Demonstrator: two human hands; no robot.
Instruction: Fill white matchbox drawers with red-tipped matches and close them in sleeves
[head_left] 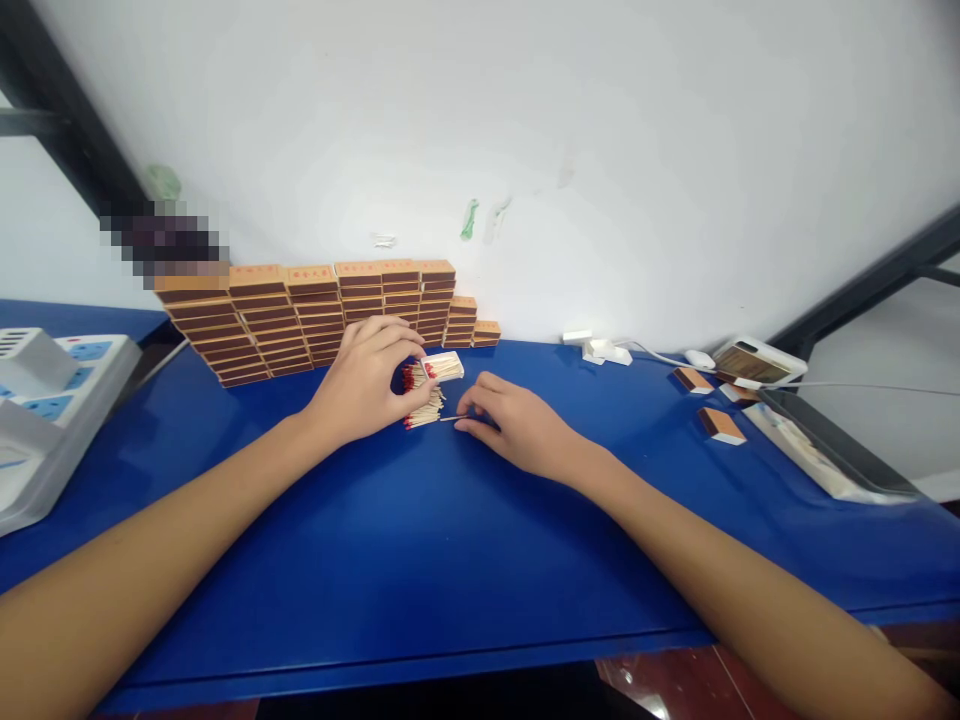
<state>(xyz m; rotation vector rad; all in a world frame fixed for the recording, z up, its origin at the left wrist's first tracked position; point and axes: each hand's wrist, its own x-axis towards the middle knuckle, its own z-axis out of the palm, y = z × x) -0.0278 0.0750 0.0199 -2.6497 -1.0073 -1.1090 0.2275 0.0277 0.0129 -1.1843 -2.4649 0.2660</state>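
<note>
My left hand (373,378) grips a small white matchbox tray (448,366) between thumb and fingers, with red-tipped matches lying inside it. Under and beside the tray is a pile of loose matches (424,412) on the blue table (420,560), their red heads toward the left. Just right of the pile, my right hand (506,415) pinches a single match (452,418) between thumb and fingers, its end pointing left. Behind my left hand rise stacked matchboxes (319,310) in several columns, lower toward the right.
A white power strip (112,370) lies at the far left. White pieces (598,348) and a cable stand by the wall. At the right are loose matchboxes (721,426), a phone (757,362) and a dark tray (840,440) with a packet. The table's front edge crosses below.
</note>
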